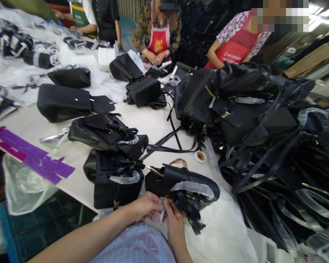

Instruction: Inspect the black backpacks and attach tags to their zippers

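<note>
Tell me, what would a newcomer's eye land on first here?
Probably the big heap of black bags crowding the right side. Next, bright color: a purple strip at the left edge of the white table, and red aprons across it. Closest in front sits a black bag with a clear-wrapped handle.

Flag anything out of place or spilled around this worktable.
A small round white item with a brown middle sits among the black bags, near loose straps; it looks out of place beside them. A clear plastic sheet hangs past the edge of the table, looking untidy. I see no spill.
</note>
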A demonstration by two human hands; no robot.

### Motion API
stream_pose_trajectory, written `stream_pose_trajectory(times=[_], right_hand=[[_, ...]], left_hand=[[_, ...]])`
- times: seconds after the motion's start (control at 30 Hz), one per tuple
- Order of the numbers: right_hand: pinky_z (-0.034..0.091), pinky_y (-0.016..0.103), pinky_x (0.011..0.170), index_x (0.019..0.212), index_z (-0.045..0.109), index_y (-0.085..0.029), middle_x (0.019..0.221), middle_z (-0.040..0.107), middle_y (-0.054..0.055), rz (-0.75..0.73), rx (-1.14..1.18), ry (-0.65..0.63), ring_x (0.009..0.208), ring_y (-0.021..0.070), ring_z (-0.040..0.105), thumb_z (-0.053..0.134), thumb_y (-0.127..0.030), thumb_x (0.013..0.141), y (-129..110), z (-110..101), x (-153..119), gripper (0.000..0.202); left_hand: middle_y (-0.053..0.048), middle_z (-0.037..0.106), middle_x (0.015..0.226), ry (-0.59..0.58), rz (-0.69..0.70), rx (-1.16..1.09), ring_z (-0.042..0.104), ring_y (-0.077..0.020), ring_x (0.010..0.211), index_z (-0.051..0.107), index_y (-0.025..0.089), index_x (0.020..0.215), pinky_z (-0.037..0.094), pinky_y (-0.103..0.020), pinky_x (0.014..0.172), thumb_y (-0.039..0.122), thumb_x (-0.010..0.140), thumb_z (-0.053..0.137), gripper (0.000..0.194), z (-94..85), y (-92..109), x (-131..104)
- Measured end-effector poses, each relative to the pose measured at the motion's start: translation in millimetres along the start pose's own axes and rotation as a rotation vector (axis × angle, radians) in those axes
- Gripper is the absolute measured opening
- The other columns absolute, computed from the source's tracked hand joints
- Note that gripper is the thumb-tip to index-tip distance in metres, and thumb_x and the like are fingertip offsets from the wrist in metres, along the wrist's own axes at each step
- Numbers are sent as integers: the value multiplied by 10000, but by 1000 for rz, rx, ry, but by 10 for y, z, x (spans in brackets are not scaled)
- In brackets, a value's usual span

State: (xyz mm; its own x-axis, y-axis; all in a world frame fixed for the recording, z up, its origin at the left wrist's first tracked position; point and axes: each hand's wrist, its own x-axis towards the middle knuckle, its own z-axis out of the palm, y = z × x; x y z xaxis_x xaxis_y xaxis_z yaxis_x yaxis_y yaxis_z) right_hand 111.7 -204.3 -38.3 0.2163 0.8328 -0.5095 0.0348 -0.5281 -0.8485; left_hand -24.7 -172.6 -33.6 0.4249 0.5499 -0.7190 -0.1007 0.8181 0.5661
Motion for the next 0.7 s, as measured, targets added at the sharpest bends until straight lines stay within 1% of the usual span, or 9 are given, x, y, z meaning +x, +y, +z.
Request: stream_pose_trajectory(times=[0.1,0.17,0.27,0.33,0.4,0.5,0.53,0.63,0.7], right_hand=[[454,312,827,817,730,-179,851,728,45,-12,21,-10,871,238,613,686,-540,692,-4,6,2,385],[454,327,854,819,739,-178,885,736,57,-2,41,-20,900,253,619,702,-531,678,-2,2,7,381],[472,339,832,822,751,-174,883,747,67,16,64,-32,872,263,638,717,-524,665,2,-5,15,384],[471,344,847,836,757,-168,900,752,74,29,61,-30,892,273,646,725,-527,651,6,-2,23,405],[465,345,871,861,761,-162,940,753,83,57,69,-8,952,287,644,730,-544,634,18,11,36,445],[457,347,903,896,764,-164,1013,745,96,95,105,48,1048,301,626,735,-568,614,51,46,58,494],[448,348,925,902,765,-168,1042,739,97,97,113,68,1083,303,612,744,-569,605,61,57,63,499],[423,348,976,909,763,-180,1114,719,97,87,152,84,1163,296,573,746,-557,614,76,84,59,479],[441,348,958,915,759,-190,1108,723,90,104,202,61,1139,283,593,721,-542,659,74,96,45,437]], left_hand=[[17,558,500,96,19,62,456,-93,442,595,150,558,336,-227,468,379,488,760,291,30,13,17],[31,527,471,129,46,92,412,-82,432,585,155,536,302,-223,463,338,511,729,235,38,6,41],[27,520,462,150,79,143,404,-91,440,597,150,531,284,-234,470,294,556,681,168,40,-4,66],[28,508,448,161,99,186,388,-93,433,600,144,519,274,-241,474,256,573,654,135,39,-2,71],[35,493,437,188,122,231,377,-91,436,588,144,495,261,-243,481,215,576,638,118,45,3,71],[42,493,447,247,161,284,417,-102,473,559,155,482,263,-239,498,192,585,641,137,74,3,74],[46,488,448,254,161,265,428,-103,485,548,159,480,268,-233,501,191,585,651,150,84,0,75],[51,485,457,188,77,81,453,-103,489,552,160,505,322,-213,508,217,582,675,156,70,-16,68],[13,572,537,68,-53,-88,531,-131,521,606,150,585,418,-235,543,282,616,651,142,10,-37,66]])
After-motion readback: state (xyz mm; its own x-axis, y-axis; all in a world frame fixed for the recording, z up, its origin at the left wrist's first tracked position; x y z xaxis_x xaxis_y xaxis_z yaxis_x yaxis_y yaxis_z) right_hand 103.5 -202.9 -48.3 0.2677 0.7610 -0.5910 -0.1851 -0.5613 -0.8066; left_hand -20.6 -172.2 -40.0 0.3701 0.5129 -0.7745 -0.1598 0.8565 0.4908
